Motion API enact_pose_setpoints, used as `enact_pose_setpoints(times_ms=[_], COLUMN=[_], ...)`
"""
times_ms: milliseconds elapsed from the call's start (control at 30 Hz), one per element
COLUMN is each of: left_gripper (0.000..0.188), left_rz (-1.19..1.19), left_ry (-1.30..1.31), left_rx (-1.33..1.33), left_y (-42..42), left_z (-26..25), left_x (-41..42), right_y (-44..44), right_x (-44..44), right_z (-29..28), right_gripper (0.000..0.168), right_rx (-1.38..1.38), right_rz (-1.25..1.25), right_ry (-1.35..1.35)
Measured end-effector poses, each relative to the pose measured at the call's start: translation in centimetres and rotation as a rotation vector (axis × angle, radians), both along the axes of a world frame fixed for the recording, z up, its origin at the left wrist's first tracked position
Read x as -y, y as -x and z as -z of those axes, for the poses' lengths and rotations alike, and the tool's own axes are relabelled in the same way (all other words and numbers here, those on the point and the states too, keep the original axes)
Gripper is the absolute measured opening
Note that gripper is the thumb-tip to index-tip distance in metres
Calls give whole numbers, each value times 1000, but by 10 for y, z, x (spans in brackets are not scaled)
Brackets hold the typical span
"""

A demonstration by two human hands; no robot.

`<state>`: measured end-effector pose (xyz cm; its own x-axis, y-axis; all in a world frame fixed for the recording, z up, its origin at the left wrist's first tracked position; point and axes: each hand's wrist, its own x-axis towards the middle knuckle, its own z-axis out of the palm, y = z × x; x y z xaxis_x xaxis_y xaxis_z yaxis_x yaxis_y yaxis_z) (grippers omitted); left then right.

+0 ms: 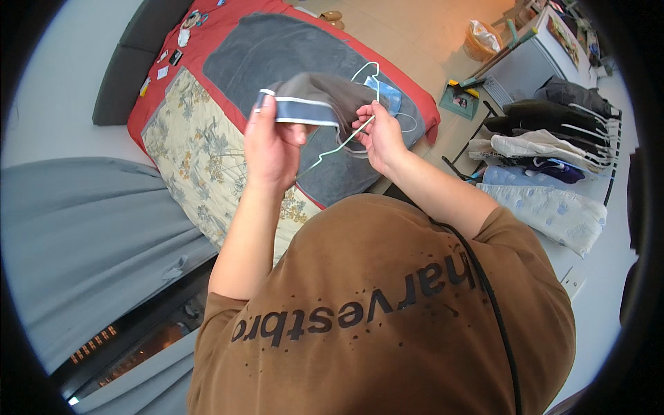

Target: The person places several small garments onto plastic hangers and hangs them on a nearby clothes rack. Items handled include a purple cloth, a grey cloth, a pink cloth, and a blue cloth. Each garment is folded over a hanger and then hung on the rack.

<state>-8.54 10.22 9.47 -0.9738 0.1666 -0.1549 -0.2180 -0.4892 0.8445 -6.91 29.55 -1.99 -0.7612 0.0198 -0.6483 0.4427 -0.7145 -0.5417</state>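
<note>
My left hand grips a grey-brown garment by its navy band with white trim. The cloth is held up over the bed and its far side is blurred. Between the fingers of my right hand is a pale green wire clothes hanger. Its hook points away from me and one end slopes down toward my left wrist. The garment hangs close to the hanger; whether any of it is on the wire I cannot tell. Beyond my right hand, a light blue patterned cloth lies on the grey blanket.
The bed has a red sheet and a floral quilt with more wire hangers. At right, a black rack carries several hung clothes. A dustpan, wastebasket and white cabinet stand behind. Grey curtains are at left.
</note>
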Motion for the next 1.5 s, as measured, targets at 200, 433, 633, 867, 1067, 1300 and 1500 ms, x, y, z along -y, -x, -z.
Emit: enact_pose_setpoints(times_ms=[200,433,633,867,1067,1300,1500], left_gripper=[42,44,47,46,65,27,14], left_rz=[-227,-379,-33,-135,-72,-183,-180], left_ry=[-186,-251,-607,-442,-139,105,181], left_rx=[-58,277,149,61,-135,180,553], left_y=[29,16,5,9,-17,-33,-60], left_z=[-11,65,5,-62,-43,16,70], left_x=[18,50,17,-18,19,61,77], right_y=[-3,16,24,27,31,29,30], right_x=[-24,-35,-19,-1,-4,-5,7], right_z=[-37,-53,-66,-64,-87,-96,-100], right_gripper=[41,33,27,29,31,29,32], right_rx=[-165,-155,-146,-219,-210,-206,-243], right_rz=[-57,-3,-11,17,55,69,-5], right_ry=[151,384,423,558,572,562,557])
